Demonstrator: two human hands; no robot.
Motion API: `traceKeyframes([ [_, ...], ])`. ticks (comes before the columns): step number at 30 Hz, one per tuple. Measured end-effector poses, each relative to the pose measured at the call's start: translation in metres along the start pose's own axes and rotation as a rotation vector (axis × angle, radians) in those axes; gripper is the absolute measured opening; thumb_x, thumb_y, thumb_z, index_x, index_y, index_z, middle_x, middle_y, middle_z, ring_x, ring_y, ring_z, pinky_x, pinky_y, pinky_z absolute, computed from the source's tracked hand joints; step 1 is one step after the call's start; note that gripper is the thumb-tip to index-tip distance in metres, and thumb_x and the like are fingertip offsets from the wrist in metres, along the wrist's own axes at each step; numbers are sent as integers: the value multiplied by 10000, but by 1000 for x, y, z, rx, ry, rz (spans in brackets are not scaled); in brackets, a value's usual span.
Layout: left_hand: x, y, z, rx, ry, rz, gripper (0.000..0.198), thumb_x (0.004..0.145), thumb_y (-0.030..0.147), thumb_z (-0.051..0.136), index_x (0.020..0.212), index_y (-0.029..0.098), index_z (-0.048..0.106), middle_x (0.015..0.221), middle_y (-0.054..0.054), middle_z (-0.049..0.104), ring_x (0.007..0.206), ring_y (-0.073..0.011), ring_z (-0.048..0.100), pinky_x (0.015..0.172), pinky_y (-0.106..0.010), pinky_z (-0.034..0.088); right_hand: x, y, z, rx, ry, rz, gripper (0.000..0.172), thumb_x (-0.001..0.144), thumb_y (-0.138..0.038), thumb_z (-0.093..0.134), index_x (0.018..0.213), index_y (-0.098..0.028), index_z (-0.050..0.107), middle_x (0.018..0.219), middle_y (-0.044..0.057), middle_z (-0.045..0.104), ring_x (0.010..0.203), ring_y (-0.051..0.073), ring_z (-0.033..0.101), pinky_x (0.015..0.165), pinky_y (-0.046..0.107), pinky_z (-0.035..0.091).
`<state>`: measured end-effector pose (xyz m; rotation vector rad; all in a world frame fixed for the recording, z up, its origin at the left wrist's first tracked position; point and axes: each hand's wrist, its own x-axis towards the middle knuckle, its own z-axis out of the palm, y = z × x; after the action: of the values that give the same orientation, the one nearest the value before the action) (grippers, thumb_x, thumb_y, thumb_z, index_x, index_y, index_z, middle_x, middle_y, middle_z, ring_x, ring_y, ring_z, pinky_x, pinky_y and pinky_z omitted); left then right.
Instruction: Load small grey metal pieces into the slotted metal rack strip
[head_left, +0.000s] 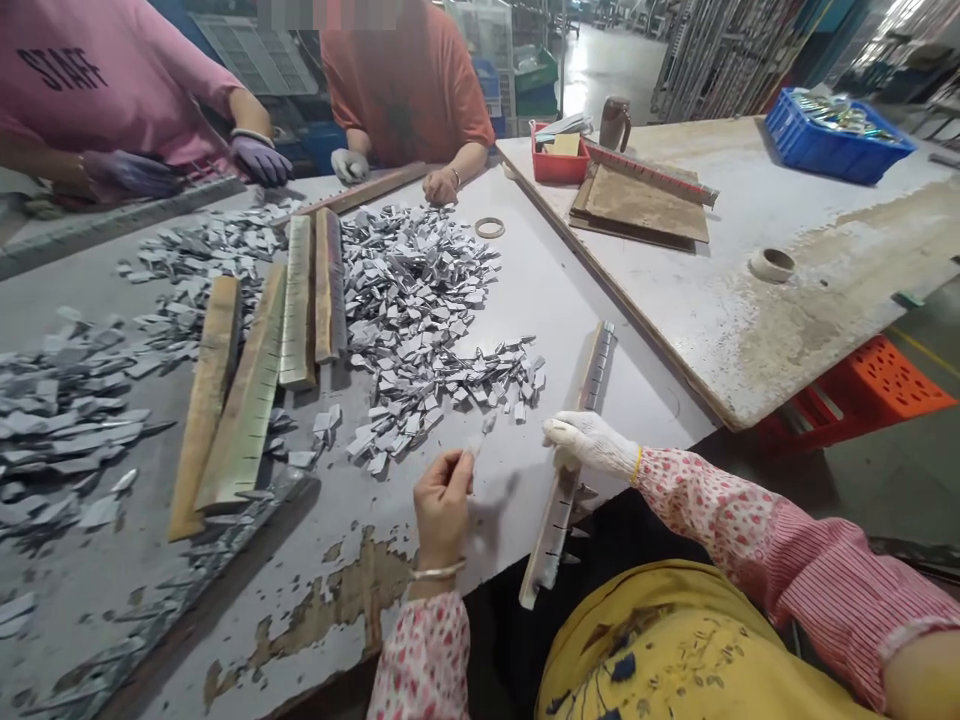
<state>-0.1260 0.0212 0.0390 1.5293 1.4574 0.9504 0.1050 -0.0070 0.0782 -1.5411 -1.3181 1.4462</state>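
My left hand (442, 500) is bare and pinches a small grey metal piece (477, 440) between its fingertips, just above the worn grey table (525, 290). My right hand (589, 442), in a white knit glove, rests closed on a long slotted wooden strip (574, 450) that runs from the table's near edge toward the far right. A large heap of small grey metal pieces (416, 300) lies just beyond both hands.
Several filled wooden strips (255, 380) lie left of the heap, with more grey pieces (67, 400) at far left. Two people work across the table, gloved hands (259, 160) near it. A second table (787, 230) at right holds a red bin (559, 160), boards and a blue crate (836, 135).
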Motion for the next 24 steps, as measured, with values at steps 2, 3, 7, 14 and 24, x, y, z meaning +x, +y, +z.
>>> traceKeyframes([
  [2, -23, 14, 3, -81, -93, 24, 291, 872, 446, 491, 802, 180, 587, 566, 51, 450, 536, -109, 453, 531, -222, 394, -1, -12, 10, 118, -127, 51, 411, 890, -550, 494, 907, -152, 593, 653, 12, 638, 513, 99, 549, 457, 182, 417],
  [3, -33, 20, 4, -108, -133, 36, 291, 875, 444, 496, 808, 179, 596, 570, 49, 454, 538, -107, 453, 534, -223, 395, -4, -17, 14, 153, -204, 79, 422, 894, -558, 484, 890, -150, 589, 619, 8, 627, 479, 96, 532, 433, 179, 404],
  [7, -60, 37, 6, -181, -223, 61, 280, 899, 419, 496, 815, 179, 613, 578, 47, 439, 536, -100, 425, 524, -222, 368, -20, -26, 25, 155, -354, 106, 431, 887, -551, 512, 772, -142, 584, 505, -19, 553, 425, 88, 514, 409, 170, 387],
  [14, -91, 35, 21, -433, -377, -7, 514, 888, 605, 415, 571, 201, 419, 498, 56, 324, 448, -84, 301, 442, -230, 289, -45, -16, 23, 358, -566, 251, 463, 820, -589, 545, 722, -138, 577, 491, -14, 569, 349, 88, 487, 332, 171, 329],
  [24, -98, 46, 25, -77, -446, 227, 360, 960, 311, 371, 631, 194, 455, 588, 21, 448, 536, -106, 423, 538, -251, 307, -64, 2, 10, 225, -507, 191, 358, 867, -476, 538, 788, -135, 615, 522, -12, 600, 400, 85, 528, 367, 153, 374],
])
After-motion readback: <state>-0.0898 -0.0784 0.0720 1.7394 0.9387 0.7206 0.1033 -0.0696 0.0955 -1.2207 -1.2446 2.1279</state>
